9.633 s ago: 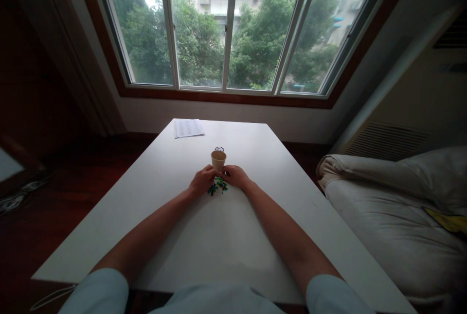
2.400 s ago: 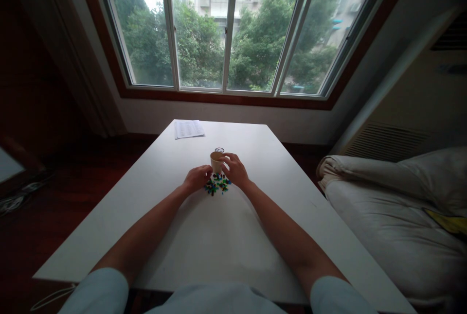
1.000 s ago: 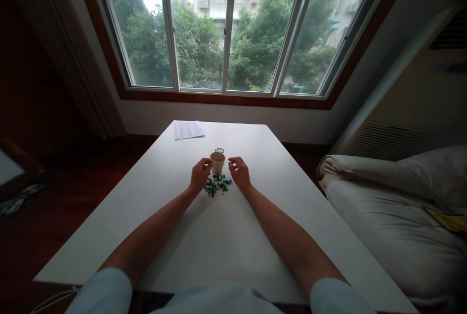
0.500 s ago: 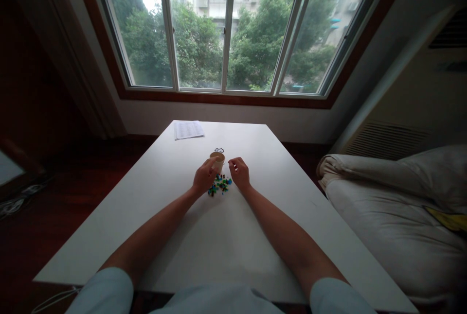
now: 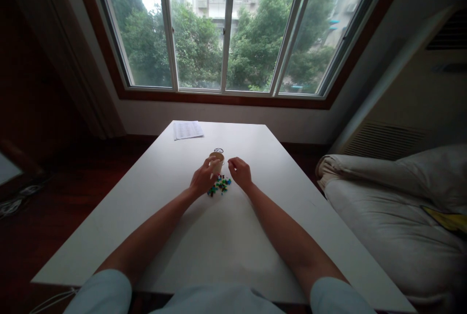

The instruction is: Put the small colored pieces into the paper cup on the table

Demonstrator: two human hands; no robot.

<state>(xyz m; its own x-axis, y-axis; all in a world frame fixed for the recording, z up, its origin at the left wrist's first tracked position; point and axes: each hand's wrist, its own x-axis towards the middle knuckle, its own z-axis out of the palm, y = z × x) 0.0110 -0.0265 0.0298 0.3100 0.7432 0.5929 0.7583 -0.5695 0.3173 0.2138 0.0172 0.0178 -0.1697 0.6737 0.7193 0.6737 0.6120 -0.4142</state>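
Note:
A pale tan cup point(image 5: 218, 156) stands upright on the white table point(image 5: 233, 236). Just on this side of it lies a loose heap of small green, blue and dark bead-like pieces point(image 5: 220, 185). My left hand point(image 5: 203, 177) hovers at the cup's near left side, thumb and fingers apart, partly covering the cup; I see nothing held in it. To the right of the cup, my right hand point(image 5: 240, 170) is closed, its thumb and fingertips pressed together; whatever is between them is too small to make out. Behind the cup is a thin dark loop point(image 5: 218, 150).
Printed paper sheets point(image 5: 188, 130) lie at the table's far left corner. A bed or couch with pale covers point(image 5: 394, 217) flanks the table on the right. Beyond the far edge are a wall and a wide window point(image 5: 224, 37). White cables point(image 5: 54, 298) hang by the near left corner.
My left hand has drawn back slightly to the left and its fingers look more spread. My right hand stays closed in nearly the same spot. The cup and the heap look unchanged.

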